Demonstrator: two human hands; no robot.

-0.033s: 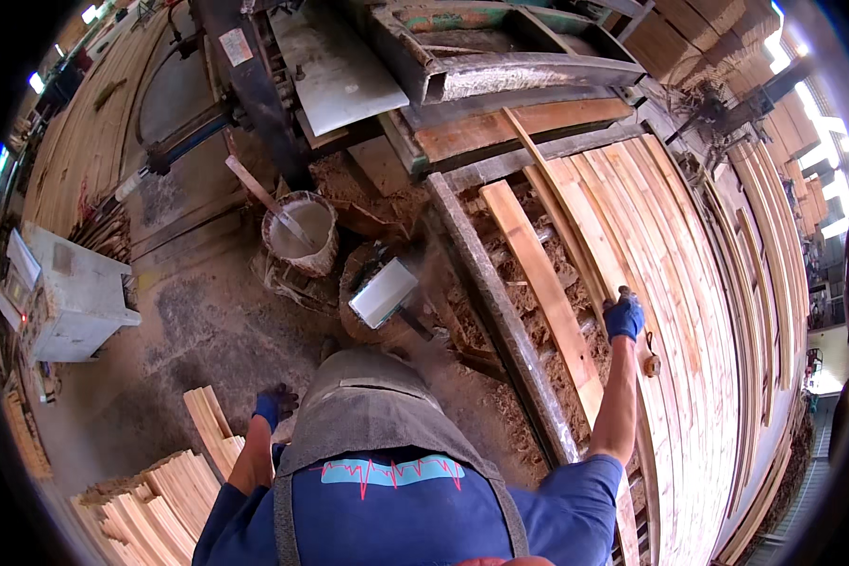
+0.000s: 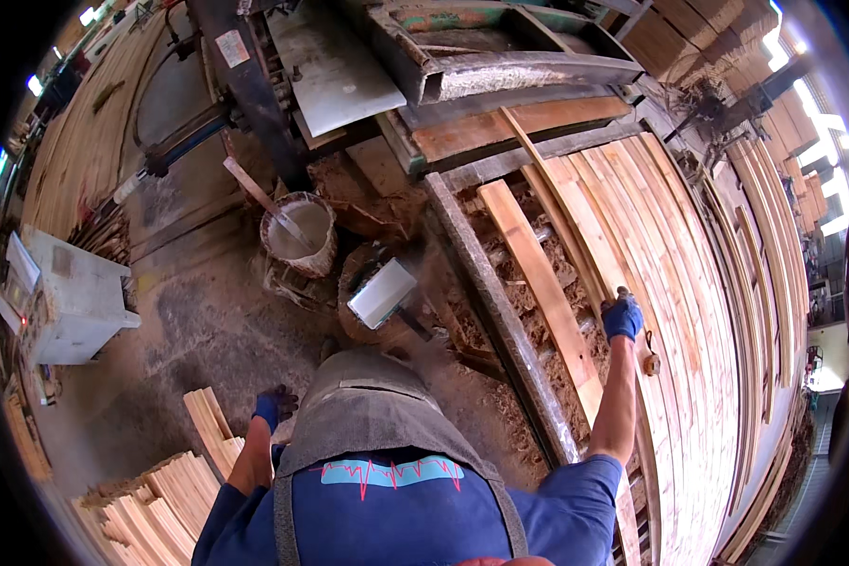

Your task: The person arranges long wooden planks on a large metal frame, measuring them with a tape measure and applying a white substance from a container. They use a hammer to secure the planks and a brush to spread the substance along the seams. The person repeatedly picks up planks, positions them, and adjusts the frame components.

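- On the machine bed, right side: boards (image 2: 674,311) laid edge to edge, long and pale, running away from the person.
- Right hand (image 2: 622,318), blue glove with dark fingertips: down at the boards' near-left edge, fingers bent. Whether it grips a board or merely rests there, I cannot tell.
- Round yellowish item (image 2: 652,364) with a dark loop: on the boards, just beside that hand's wrist. Kind unclear.
- Lone plank (image 2: 538,274): left of the boards, apart from them over most of its length, above brown shavings (image 2: 517,377).
- Steel rail (image 2: 503,311): left of the plank, roughly parallel.
- Left hand (image 2: 275,406), same glove: low beside the grey apron (image 2: 377,377), fingers loosely parted. Nearest wood, a stack (image 2: 165,495) of pale pieces at lower left.
- Bucket (image 2: 325,255), pale-crusted: on the floor side of the rail; stick (image 2: 253,185) leaning in it.
- White tray (image 2: 383,292): just beside the bucket, tilted.
- Pale cabinet (image 2: 85,302): far left, well apart from both hands.
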